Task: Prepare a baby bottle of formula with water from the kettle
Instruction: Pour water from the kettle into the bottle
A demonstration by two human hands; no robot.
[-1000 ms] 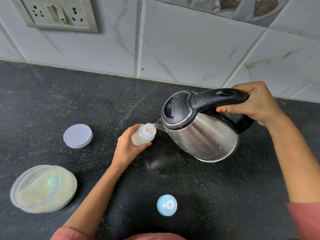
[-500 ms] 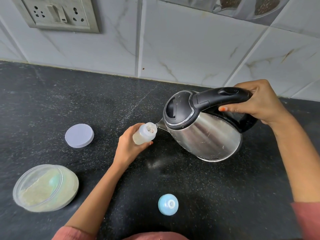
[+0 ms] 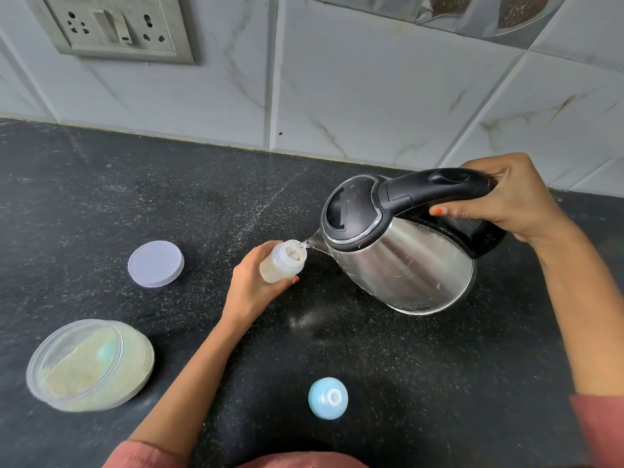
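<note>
Lid (image 3: pixel 156 263), formula tub (image 3: pixel 32 366), blue cap (image 3: pixel 327 397) — well apart from bottle (image 3: pixel 282 261), kettle (image 3: pixel 405 265).

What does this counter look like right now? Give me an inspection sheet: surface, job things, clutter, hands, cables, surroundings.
Surface: black speckled stone counter, with a faint pale patch below the kettle.
Job's things: small translucent baby bottle, uncapped, with the spout of the tilted steel electric kettle (black lid and handle) at its mouth. To the left are an open round clear tub of pale powder and a round lilac lid lying flat. A blue bottle cap is at the front.
Clutter: nothing seen.
Hands: left hand grips the bottle; right hand grips the kettle handle.
Cables: nothing seen.
Surroundings: white marbled wall tiles; grey socket plate at upper left.
</note>
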